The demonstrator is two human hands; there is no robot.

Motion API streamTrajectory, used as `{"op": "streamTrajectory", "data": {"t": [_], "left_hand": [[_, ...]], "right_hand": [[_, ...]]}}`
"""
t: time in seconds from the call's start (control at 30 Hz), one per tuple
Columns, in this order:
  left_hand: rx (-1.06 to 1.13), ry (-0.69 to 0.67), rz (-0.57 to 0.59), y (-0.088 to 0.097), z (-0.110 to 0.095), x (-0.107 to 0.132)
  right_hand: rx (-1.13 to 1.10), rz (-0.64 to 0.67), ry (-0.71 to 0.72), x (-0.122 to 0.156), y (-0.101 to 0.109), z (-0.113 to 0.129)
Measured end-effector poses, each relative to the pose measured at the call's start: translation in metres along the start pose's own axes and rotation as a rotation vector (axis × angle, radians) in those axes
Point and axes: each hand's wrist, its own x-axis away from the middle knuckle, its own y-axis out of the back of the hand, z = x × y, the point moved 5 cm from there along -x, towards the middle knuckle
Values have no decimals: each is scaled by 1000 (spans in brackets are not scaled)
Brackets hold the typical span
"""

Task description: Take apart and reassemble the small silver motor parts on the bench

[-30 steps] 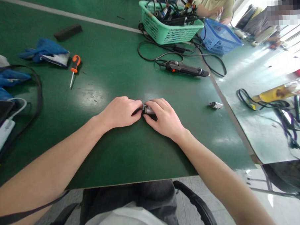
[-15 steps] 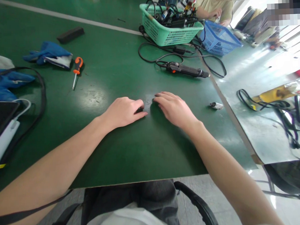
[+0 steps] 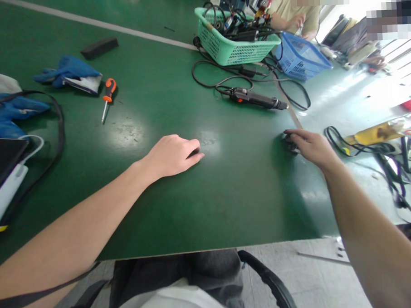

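My left hand (image 3: pixel 176 154) rests on the green tabletop (image 3: pixel 208 208), its fingers loosely curled and the thumb apart from them. A dark gap shows between thumb and index finger; no held object can be made out there. Over at the right, my right hand (image 3: pixel 309 145) has its fingers closed around a small silver-and-black cylindrical piece (image 3: pixel 293 146), partly hidden under them, close to the table surface. Beyond that hand lies a black electric screwdriver (image 3: pixel 255 98) with its cord. An orange-and-black screwdriver (image 3: pixel 109 92) lies to the left, farther off than my left hand.
Behind stand a green basket (image 3: pixel 228 53) full of tools and cables and a blue basket (image 3: pixel 300 59). Blue gloves (image 3: pixel 67 71), a dark block (image 3: pixel 99 48) and a black-and-white device (image 3: pixel 5 181) lie left. A yellow bottle-like object (image 3: pixel 375 132) is right. Other people sit beyond.
My right hand has moved right, from beside my left hand to the small cylindrical piece, and its fingers have closed on it. My left hand has stayed nearly still.
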Motion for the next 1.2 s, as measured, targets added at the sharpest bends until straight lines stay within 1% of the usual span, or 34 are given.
{"op": "streamTrajectory", "data": {"t": [0.07,0.1,0.13,0.2,0.27,0.33,0.43,0.5,0.6,0.67,0.73,0.8,0.9,0.97,1.1,1.2], "left_hand": [[-6,-1,1,0,0,0],[-7,-1,-1,0,0,0],[-6,0,-3,0,0,0],[-5,3,-11,0,0,0],[-8,3,-16,1,-1,2],[-15,2,-22,0,-2,3],[-25,40,-43,-1,-1,6],[-42,144,-77,0,4,7],[-70,301,-143,3,14,8],[-71,350,-172,5,17,9],[-67,363,-177,7,18,9],[-67,364,-169,8,17,9],[-60,363,-153,10,16,10],[-51,361,-150,10,16,10],[-66,355,-146,8,17,11],[-84,360,-148,8,17,10]], "right_hand": [[-52,-15,26,18,-5,-1],[-47,-9,48,25,-9,2],[-37,-47,54,30,-11,8],[-16,-91,56,35,-16,25],[-11,-102,53,35,-24,51],[-18,-103,54,34,-33,87],[-62,-119,122,35,-52,156],[-102,-121,190,39,-66,206],[-150,-98,225,48,-85,272],[-169,-57,248,53,-94,305],[-183,-39,245,56,-98,326],[-180,-25,234,57,-98,336],[-151,22,274,57,-93,337],[-138,25,321,57,-84,332],[-141,-52,394,56,-63,310],[-162,-84,453,59,-56,295]]}}
